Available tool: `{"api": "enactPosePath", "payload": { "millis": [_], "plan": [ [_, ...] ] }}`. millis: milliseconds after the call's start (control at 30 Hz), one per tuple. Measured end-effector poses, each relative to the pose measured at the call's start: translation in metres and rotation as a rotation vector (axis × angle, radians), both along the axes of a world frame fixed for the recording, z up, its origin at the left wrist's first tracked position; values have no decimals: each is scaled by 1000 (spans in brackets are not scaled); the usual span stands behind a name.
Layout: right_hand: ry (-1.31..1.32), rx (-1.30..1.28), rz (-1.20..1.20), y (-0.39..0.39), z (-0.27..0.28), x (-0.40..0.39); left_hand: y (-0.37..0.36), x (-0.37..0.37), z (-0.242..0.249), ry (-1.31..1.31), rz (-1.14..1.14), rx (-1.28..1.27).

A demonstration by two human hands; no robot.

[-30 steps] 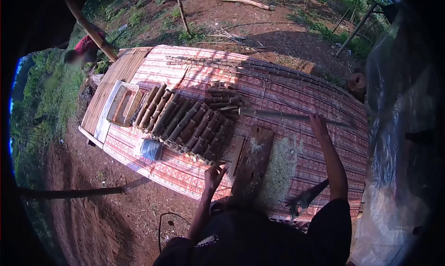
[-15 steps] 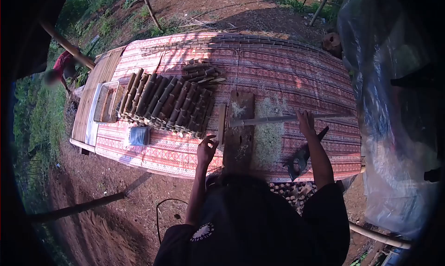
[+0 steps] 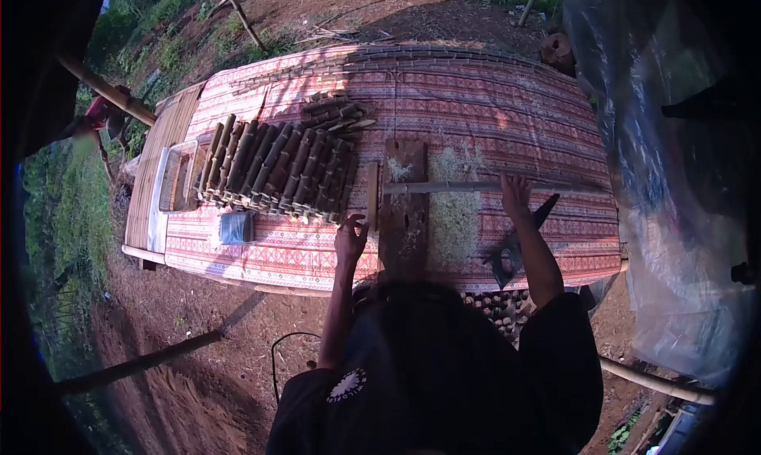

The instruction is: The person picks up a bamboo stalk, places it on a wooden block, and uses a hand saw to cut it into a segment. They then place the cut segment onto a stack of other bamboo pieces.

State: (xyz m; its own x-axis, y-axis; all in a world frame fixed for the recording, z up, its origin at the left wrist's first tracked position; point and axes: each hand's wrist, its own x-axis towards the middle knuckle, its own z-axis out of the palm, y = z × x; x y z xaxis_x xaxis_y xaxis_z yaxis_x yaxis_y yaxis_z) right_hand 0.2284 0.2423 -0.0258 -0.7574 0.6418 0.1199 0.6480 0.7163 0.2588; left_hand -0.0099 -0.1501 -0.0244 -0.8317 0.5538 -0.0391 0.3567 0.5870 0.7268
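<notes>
A long jointed cane stalk (image 3: pixel 468 187) lies across a dark wooden board (image 3: pixel 406 217), its left end close to a narrow upright wood strip (image 3: pixel 372 197). My right hand (image 3: pixel 515 193) is closed over the stalk, right of the board. My left hand (image 3: pixel 351 231) hovers by the strip's lower end, beside the pile of cut cane pieces (image 3: pixel 277 170); its fingers are loosely bent and apart, with nothing visible in them. Beneath my right forearm rests a handsaw (image 3: pixel 507 258) with a dark handle. Pale sawdust (image 3: pixel 456 225) covers the cloth beside the board.
A patterned red cloth (image 3: pixel 507 98) covers the table. Long uncut stalks (image 3: pixel 444 55) lie along its far edge. At left are a clear plastic basket (image 3: pixel 181 177) and a dark blue packet (image 3: pixel 235 227). Plastic sheeting (image 3: pixel 666 217) hangs at right. Another person (image 3: pixel 103 114) bends at far left.
The stalk has turned straighter across the board, and its left end has moved left toward the wood strip. My right hand stays on it. The view has shifted slightly.
</notes>
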Motion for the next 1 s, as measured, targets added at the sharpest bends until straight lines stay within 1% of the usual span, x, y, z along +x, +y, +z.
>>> {"api": "enactPosePath", "payload": {
  "millis": [33,167,233,333,367,467,600,667,733,767,833,867,900,933,1000],
  "plan": [
    [45,14,11,-1,-1,0,1,-1,-3,33,3,-3],
    [9,2,13,-2,0,1,5,0,-11,99,9,-26],
    [-9,45,-28,-6,0,-1,7,0,-16,132,-14,-37],
    [-19,27,-74,-15,7,-2,12,0,-19,122,-4,-58],
    [-19,27,-72,-18,11,-2,13,0,-19,142,-8,-26],
    [-30,16,-77,-19,11,-1,14,0,-21,104,-5,-25],
    [-23,15,-78,-17,1,0,16,2,-20,117,14,-33],
    [-38,22,-85,-19,0,2,15,-2,-21,-17,42,35],
    [-12,-69,-96,-24,0,4,14,-10,-33,-2,11,34],
    [-13,-69,-100,-32,-1,3,10,-12,-41,7,-14,24],
    [259,2,-186,-59,10,-13,9,-15,-38,-4,-24,45],
    [257,2,-185,-73,14,-22,7,-16,-35,-13,-32,64],
    [497,-126,-97,-89,20,-31,5,-16,-32,-89,-24,79],
    [737,-255,-6,-106,24,-41,2,-17,-33,-88,-24,81],
    [882,-486,69,-142,29,-65,0,-19,-39,-407,76,165]
  ]
}}
